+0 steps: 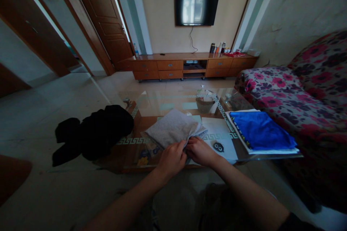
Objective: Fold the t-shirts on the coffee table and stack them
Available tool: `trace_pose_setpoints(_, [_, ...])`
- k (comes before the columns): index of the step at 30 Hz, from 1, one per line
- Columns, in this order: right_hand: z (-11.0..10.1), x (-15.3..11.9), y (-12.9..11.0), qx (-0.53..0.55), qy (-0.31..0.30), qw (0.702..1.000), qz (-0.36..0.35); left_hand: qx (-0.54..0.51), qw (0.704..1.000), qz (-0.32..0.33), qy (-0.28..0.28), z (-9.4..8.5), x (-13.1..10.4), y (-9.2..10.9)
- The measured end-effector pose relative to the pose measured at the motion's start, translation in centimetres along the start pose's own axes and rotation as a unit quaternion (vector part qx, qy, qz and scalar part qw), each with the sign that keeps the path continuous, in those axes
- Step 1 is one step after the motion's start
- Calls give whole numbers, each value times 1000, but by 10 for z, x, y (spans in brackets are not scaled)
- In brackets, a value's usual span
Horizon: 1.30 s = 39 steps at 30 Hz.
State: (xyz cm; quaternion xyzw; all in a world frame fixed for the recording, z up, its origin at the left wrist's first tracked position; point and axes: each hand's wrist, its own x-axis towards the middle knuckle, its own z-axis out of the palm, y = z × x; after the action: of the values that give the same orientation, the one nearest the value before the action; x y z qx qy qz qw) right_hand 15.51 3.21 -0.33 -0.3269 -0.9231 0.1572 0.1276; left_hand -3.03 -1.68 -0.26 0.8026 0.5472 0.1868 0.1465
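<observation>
A grey folded piece of clothing (173, 126) lies on the glass coffee table (151, 104); its exact kind cannot be made out. My left hand (173, 157) pinches its near edge, fingers closed. Right beside it, my right hand (199, 149) is closed on the same edge, a little to the right, with the fingertips partly hidden. The cloth is bunched up around both hands, while its far part lies flat. To the left is a heap of black clothing (94, 133). On the right, a folded blue garment (262, 130) rests on top of white cloth.
Under the glass are a white sheet with a round black picture (218, 147) and a basket (205, 104). A flowered sofa (292, 90) stands along the right. Beyond the table is a low wooden cabinet (169, 65) below a wall-mounted television (197, 7).
</observation>
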Motion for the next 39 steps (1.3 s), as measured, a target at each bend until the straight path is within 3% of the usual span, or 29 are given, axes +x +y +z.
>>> trace_pose_setpoints(3, [-11, -3, 11, 79, -26, 996, 19, 27, 999, 15, -29, -1, -1, -1])
trace_pose_setpoints(5, [-19, -8, 24, 108, -12, 992, 59, 50, 997, 24, -52, -1, -2, 0])
trace_pose_setpoints(9, [-29, -21, 57, 24, 82, 986, 144, 74, 993, 40, -80, 0, -2, 3])
trace_pose_setpoints(13, [-25, -24, 77, -39, 89, 984, 148, 76, 992, 43, -92, -1, -1, 6])
trace_pose_setpoints(24, [-26, -11, 84, -130, 21, 971, 201, 92, 986, 84, -113, 1, -3, 5])
trace_pose_setpoints(39, [-27, -9, 86, -115, 3, 963, 243, 104, 989, 44, -99, 5, -2, 10])
